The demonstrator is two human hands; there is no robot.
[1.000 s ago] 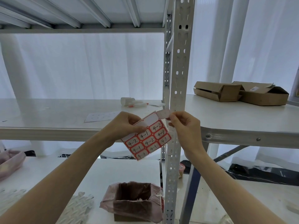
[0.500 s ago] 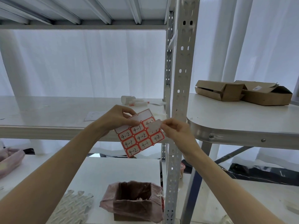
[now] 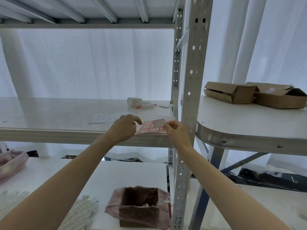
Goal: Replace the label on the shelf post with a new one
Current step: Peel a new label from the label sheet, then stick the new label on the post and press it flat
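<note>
Two bare forearms and two bare hands, nothing worn.

The left hand (image 3: 123,128) and the right hand (image 3: 178,134) carry no gloves, rings, watches or bands; both slim forearms show no sleeves up to the frame's bottom edge.

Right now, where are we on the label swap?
Done: label sheet lies flat on the shelf, left hand off it. In hand: right hand pinches one peeled label. Left: stick it on the shelf post, which shows no label.
</note>
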